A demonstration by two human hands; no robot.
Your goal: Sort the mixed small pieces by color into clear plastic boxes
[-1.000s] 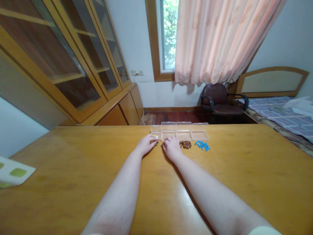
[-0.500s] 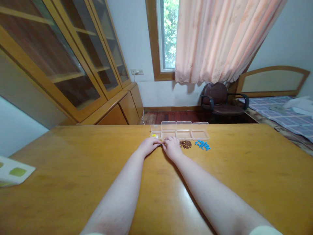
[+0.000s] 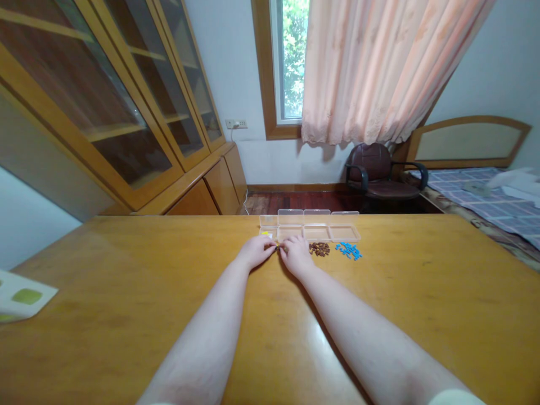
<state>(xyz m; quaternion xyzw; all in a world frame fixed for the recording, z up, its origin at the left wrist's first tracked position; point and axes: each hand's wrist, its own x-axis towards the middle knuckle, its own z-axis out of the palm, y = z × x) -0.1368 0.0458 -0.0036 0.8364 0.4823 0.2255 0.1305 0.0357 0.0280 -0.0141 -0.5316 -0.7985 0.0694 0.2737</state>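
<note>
My left hand (image 3: 256,251) and my right hand (image 3: 296,253) rest on the wooden table (image 3: 126,292), fingertips pinched together and almost touching each other just in front of a row of clear plastic boxes (image 3: 310,226). A tiny dark piece sits between the two pinches; I cannot make out what it is. The leftmost box holds small yellow pieces (image 3: 265,233). A heap of brown pieces (image 3: 319,248) lies right of my right hand, and a scatter of blue pieces (image 3: 348,250) lies further right.
A white card with green patches (image 3: 19,298) lies at the table's left edge. Beyond the table stand a glass-door cabinet (image 3: 126,107), a brown armchair (image 3: 382,171) under a curtained window, and a bed (image 3: 485,191) at the right.
My left hand slid right from the leftmost box until its fingertips met those of my right hand. The view shifted slightly; the card at the left moved toward the frame edge.
</note>
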